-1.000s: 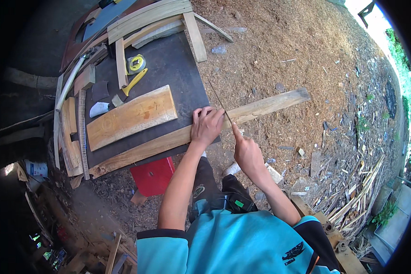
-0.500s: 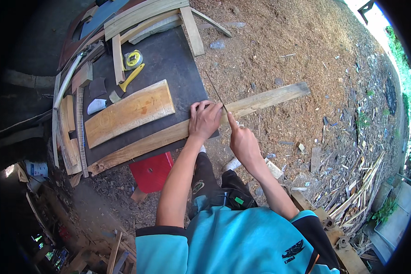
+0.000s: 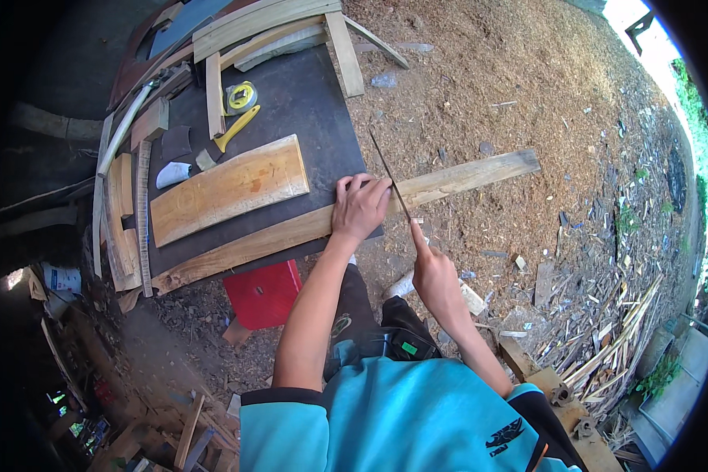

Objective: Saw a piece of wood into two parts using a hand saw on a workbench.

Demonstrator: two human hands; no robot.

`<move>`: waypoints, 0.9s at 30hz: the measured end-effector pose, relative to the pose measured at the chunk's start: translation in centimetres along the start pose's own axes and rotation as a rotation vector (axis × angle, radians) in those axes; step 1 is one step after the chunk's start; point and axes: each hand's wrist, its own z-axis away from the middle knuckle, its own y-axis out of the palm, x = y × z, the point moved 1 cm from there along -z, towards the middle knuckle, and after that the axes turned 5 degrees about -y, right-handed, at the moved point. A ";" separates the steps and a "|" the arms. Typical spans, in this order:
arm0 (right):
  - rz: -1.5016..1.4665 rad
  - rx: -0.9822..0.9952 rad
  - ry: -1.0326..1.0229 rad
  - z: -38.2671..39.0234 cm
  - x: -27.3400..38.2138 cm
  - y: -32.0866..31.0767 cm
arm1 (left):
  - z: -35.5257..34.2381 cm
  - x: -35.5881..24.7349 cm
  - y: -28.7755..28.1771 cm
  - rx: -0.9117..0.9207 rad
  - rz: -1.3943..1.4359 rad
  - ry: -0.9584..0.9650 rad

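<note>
Both hands (image 3: 359,208) on long plank (image 3: 464,175)

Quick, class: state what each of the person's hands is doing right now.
Left hand: open, pressed flat on the long wooden plank.
Right hand: closed, gripping a thin saw blade.

The dark tabletop (image 3: 307,102) has bare room between the tape measure (image 3: 241,96) and the long plank (image 3: 354,212). A curved board (image 3: 228,189) fills its middle; stacked laths (image 3: 122,212) crowd the left edge. Right of the plank lies open sawdust ground (image 3: 511,86).
</note>
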 end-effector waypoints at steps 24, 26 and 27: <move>0.062 -0.160 -0.097 -3.9 0.8 0.0 | -0.3 0.2 0.6 -0.032 -0.122 0.017; 0.023 0.078 0.072 0.7 1.5 -1.5 | 0.0 0.3 0.4 0.059 -0.109 -0.044; 0.057 0.015 0.026 0.1 1.2 -1.3 | -0.2 0.0 0.8 0.072 -0.097 -0.045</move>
